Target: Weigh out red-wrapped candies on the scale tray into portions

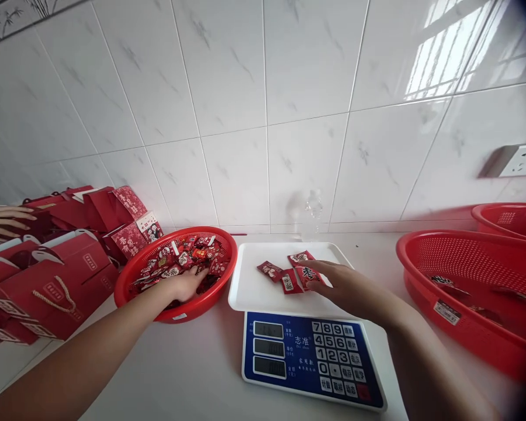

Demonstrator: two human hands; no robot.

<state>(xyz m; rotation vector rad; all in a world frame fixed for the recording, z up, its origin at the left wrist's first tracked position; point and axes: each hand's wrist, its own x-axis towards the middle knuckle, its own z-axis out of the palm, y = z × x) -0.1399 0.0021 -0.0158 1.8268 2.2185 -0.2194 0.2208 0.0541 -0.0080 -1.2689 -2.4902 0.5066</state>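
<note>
My left hand [187,285] reaches into a red plastic basket [121,286] heaped with small red snack packets [170,270]. Its visible fingers stretch out over the packets, and some fingertips are hidden among them. Over the white weighing tray [254,298] of a digital scale [307,356], my right hand [339,286] has a red packet [305,276] between its thumb and fingers. Close beside that lie a few other red packets [270,271] on the tray. Blue keypad and three small displays face me on the scale.
Red gift boxes [65,286] with rope handles stand at the left, where another person's hand [4,221] rests over them. To the right are a large red basket [421,292] with a few packets and another basket [508,210]. A clear plastic bottle [313,213] stands by the tiled wall.
</note>
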